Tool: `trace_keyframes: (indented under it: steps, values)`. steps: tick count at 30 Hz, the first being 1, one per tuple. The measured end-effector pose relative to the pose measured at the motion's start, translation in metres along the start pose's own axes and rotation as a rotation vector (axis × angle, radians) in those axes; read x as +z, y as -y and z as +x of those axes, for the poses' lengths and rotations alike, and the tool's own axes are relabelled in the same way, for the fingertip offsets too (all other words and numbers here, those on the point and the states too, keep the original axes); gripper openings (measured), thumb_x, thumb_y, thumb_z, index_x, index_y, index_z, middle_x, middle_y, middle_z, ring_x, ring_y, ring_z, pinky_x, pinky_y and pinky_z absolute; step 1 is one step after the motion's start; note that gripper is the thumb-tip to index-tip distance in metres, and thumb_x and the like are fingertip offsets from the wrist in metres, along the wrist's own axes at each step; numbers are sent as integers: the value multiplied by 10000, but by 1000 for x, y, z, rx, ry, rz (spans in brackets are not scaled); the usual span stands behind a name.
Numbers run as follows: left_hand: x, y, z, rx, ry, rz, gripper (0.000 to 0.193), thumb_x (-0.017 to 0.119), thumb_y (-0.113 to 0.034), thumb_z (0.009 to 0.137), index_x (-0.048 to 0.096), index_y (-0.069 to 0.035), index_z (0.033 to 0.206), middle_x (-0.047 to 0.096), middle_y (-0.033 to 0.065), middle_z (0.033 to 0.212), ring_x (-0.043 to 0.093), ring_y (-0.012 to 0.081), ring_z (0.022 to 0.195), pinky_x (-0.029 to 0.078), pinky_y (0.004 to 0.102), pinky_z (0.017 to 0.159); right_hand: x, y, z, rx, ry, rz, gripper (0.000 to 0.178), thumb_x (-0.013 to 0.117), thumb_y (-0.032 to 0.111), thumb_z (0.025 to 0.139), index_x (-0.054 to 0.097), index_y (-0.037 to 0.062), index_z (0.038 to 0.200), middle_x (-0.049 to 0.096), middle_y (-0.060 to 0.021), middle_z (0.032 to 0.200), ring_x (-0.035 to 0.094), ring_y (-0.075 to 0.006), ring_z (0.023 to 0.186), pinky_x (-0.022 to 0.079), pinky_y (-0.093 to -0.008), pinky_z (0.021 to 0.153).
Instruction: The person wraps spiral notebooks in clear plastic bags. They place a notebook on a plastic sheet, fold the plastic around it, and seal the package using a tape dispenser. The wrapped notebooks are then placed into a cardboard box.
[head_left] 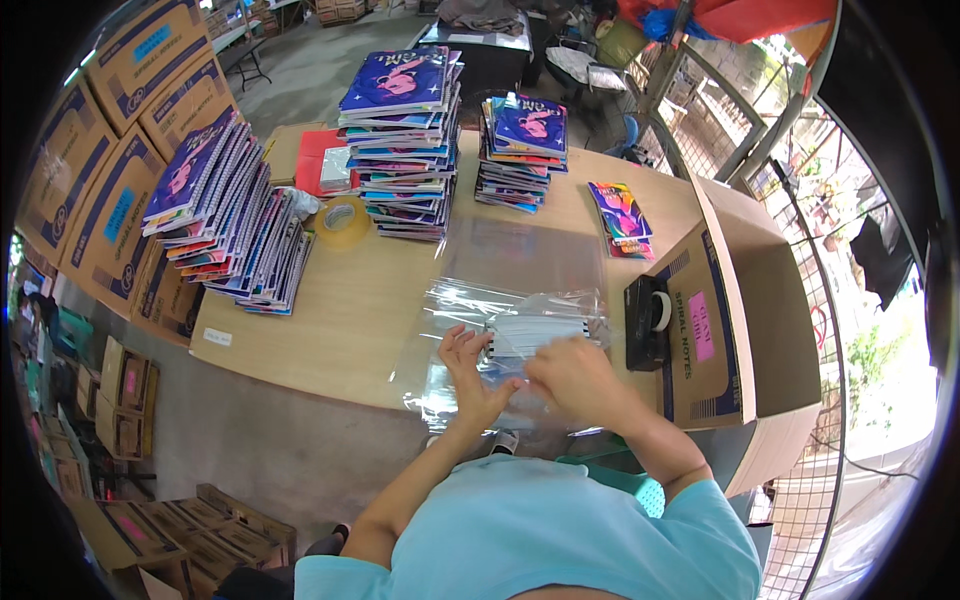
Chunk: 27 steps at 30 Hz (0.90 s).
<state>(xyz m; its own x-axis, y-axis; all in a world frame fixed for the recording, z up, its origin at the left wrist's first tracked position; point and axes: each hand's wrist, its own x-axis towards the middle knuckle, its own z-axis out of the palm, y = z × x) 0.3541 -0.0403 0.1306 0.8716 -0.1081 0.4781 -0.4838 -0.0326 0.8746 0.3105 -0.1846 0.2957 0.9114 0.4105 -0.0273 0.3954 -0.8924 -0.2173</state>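
Note:
Before me on the table lies a small pile of spiral notebooks (538,334), white page side up with dark coils at its ends. Clear plastic wrap (440,300) lies under and around the pile, creased and shiny. My left hand (470,375) rests at the pile's left side, fingers spread and thumb stretched toward the right hand. My right hand (578,380) is closed in a pinch at the near side of the pile, on what looks like the plastic's edge. Its fingertips are partly hidden.
Tall notebook stacks (405,150) stand at the back, with a shorter stack (522,150) beside them and leaning spiral notebooks (235,215) at left. A tape roll (342,222), small notebooks (620,215), a black tape dispenser (645,325) and an open carton (735,330) surround the work spot.

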Motion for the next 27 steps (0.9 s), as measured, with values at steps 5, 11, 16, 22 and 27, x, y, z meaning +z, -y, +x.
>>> trace_keyframes:
  steps: [5,11,16,22,27]
  values:
    - [-21,-19,11,174,297,276,635,788,-500,657,626,-128,1146,336,166,1321,363,343,1212,382,482,972,-41,-25,-1,160,-679,-27,296,787,198,659,645,38,862,637,-98,758,614,-294,720,476,-408,685]
    - [-38,-33,42,370,608,453,637,705,-532,716,582,-176,1231,511,70,1232,436,305,1171,314,491,973,-45,-91,-2,426,-951,158,138,728,101,723,651,68,834,652,-68,684,622,-240,613,479,-355,662]
    - [-50,-44,76,454,911,609,781,648,-591,728,454,-182,1364,471,65,1315,429,250,1219,286,514,979,-81,-68,-31,-70,-146,168,270,689,21,673,682,101,931,661,-32,1025,644,-252,793,503,-367,701]
    - [-42,-37,111,628,1210,719,864,591,-685,703,361,-288,1435,292,51,1504,317,275,1354,233,571,1054,-39,-100,-6,-120,90,-149,240,657,8,682,637,74,911,582,-72,1161,628,-297,899,501,-390,728]
    - [-34,-30,139,755,1353,675,801,572,-654,752,278,-394,1450,207,32,1545,255,269,1400,189,572,1119,-36,-99,12,-113,96,-5,225,666,31,692,593,72,901,580,-79,985,622,-311,872,493,-409,718]
